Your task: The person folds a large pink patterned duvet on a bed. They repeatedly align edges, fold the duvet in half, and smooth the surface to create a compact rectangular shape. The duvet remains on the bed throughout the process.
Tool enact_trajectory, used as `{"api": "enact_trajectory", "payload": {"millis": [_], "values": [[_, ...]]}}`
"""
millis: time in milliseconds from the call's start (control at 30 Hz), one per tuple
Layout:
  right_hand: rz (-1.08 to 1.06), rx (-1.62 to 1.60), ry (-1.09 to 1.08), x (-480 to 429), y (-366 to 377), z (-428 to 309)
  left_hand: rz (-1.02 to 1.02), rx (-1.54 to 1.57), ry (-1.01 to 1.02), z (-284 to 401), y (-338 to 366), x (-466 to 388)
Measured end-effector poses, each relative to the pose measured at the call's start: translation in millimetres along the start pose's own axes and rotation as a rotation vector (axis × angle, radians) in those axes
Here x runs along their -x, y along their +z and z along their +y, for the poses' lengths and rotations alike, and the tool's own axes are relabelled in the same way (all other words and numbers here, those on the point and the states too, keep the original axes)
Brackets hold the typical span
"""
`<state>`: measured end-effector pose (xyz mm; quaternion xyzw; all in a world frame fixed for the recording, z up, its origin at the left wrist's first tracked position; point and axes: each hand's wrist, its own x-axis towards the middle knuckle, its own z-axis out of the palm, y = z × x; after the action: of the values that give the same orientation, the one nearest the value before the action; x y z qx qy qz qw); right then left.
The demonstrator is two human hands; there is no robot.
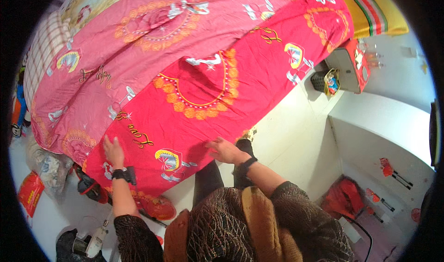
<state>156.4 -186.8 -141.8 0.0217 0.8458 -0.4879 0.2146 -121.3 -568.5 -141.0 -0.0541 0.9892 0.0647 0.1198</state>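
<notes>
A printed fabric bed cover (256, 74) spreads before me, bright red along the near side and paler pink (104, 99) on the far side. It carries orange flower borders, hearts and lettering. My left hand (113, 153) lies over the cover's left end, where the red meets the pink, fingers spread. Nearer the red side's edge, my right hand (224, 151) reaches over the cloth with its fingers apart and bent. Neither hand holds anything; whether the palms press on the fabric cannot be told. Dark bands circle both wrists.
A checked pillow or cloth (48, 46) lies at the far left of the bed, and a yellow striped textile (371, 12) at the right end. A woven bin (321, 81) stands by a small cabinet (345, 66). Bags (48, 166) and a power strip (97, 241) lie on the left floor.
</notes>
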Motion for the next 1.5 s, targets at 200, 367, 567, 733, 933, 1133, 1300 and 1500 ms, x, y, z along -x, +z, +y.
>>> {"api": "enact_trajectory", "payload": {"millis": [200, 367, 567, 733, 933, 1133, 1300, 1500], "values": [[-0.197, 0.061, 0.388, 163, -19, 109, 0.067, 0.154, 0.693, 238, 57, 166], [0.182, -0.044, 0.485, 258, -68, 166, -0.315, -0.088, 0.652, 380, 100, 248], [0.397, -0.105, 0.631, 332, -90, 222, -0.624, -0.344, 0.439, 414, 112, 227], [0.224, -0.081, 0.746, 365, -71, 251, -0.676, -0.346, 0.472, 410, 112, 209], [0.176, -0.105, 0.658, 361, -68, 259, -0.735, -0.312, 0.385, 422, 111, 202], [0.214, -0.015, 0.530, 316, -132, 261, -0.715, -0.263, 0.442, 423, 97, 208], [0.209, -0.017, 0.529, 262, -208, 259, -0.650, -0.102, 0.499, 431, 66, 196], [0.323, 0.067, 0.406, 166, -304, 238, 0.155, 0.354, 0.621, 487, 46, 107]]}}
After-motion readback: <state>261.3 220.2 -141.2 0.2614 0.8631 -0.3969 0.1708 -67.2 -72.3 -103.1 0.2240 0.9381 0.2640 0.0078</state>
